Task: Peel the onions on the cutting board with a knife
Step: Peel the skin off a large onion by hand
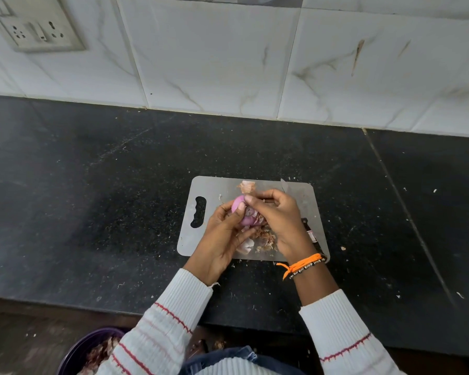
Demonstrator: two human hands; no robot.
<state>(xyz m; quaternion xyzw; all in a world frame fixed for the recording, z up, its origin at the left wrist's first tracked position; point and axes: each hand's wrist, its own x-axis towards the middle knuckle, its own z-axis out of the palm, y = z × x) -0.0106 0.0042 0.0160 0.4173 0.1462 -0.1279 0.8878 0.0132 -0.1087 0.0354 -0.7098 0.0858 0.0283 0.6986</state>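
Hands are both up over the cutting board, working on one pink-purple onion held just above it. Left hand cups the onion from the left side and underneath, fingers curled round it with the thumb pressed on the upper left face. Right hand comes in from the right, fingertips bunched together and pinching at the top of the onion, looks like a bit of skin but it's honestly too small to tell. Knife isn't in either hand, it's lying flat on the board mostly hidden under the right hand, blade tip poking out at the far edge and dark handle showing near the wrist. Pile of dry onion peels sits on the board right under the hands, plus one loose papery peel near the far edge. Board sits on a black speckled countertop with tiny scraps around. Orange thread bracelet on the right wrist. Purple bowl with peels in it is down by the lap.
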